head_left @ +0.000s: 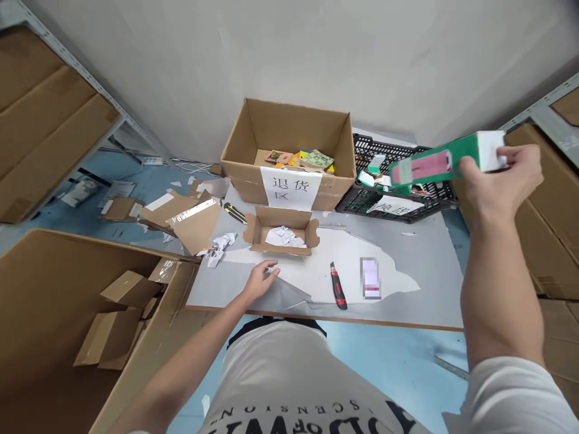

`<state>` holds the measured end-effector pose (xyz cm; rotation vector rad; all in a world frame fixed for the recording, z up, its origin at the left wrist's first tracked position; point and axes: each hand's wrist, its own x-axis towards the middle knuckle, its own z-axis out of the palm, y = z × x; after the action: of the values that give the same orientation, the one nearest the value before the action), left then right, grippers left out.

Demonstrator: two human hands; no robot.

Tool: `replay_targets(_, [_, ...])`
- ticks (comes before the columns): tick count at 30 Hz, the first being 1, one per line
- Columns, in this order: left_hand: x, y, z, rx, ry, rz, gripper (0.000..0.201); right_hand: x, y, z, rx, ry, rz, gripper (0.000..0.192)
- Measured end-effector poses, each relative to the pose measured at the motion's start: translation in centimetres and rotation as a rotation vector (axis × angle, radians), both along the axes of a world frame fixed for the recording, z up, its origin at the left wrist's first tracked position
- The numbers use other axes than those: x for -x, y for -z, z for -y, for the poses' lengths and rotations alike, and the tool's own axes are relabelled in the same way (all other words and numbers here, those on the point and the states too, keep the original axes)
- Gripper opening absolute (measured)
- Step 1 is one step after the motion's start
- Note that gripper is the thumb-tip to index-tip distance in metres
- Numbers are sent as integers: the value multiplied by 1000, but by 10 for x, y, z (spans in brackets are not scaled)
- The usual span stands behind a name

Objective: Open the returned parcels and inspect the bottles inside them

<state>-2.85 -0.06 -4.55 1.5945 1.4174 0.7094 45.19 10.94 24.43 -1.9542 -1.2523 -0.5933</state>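
My right hand point(502, 175) grips the white end of a long green box point(461, 158) with a pink picture on its side. The box is held tilted over a black plastic crate point(400, 208), which has small green and white boxes inside. Near the table's front edge, my left hand point(262, 280) has its fingers apart and holds nothing. Just beyond it stands an open small cardboard box point(284, 248) with crumpled white paper point(284, 236) in it. A red and black utility knife point(337, 286) lies on the table to the right of my left hand.
A large cardboard box point(253, 181) with a paper label holds several colourful packets point(312, 160). Left of it lie a yellow and black utility knife point(235, 213), crumpled paper point(220, 248) and flattened cardboard point(196, 226). A big carton point(40, 259) with small boxes stands at left.
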Motion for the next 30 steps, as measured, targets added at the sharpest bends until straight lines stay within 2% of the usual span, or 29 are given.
replay_targets(2, [1,-6,1,-91,18,-58,32,-26,15,-37,-33,134,-53,53])
replay_targets(5, [1,-19,3,-255,72,-105,25,-47,57,-74,-40,280,-249,46])
replay_targets(8, [-2,-30,4,-335,72,-127,22,-60,97,-86,1,354,-372,45])
replay_targets(10, [-4,-34,4,-345,55,-141,21,-71,112,-88,22,372,-380,44])
replay_targets(15, [-6,-37,2,-328,24,-176,21,-93,128,-98,142,322,-338,52])
replay_targets(19, [-4,-37,-2,-374,-17,-216,20,-81,156,-108,268,196,-339,49])
replay_targets(22, [-1,-37,-8,-414,-70,-323,20,-72,177,-117,423,150,-358,58])
replay_targets(27, [0,-35,-21,-398,-194,-506,42,-78,191,-125,553,116,-355,74])
replay_targets(30, [2,-33,-24,-363,-261,-512,50,-76,198,-113,530,-22,-233,81])
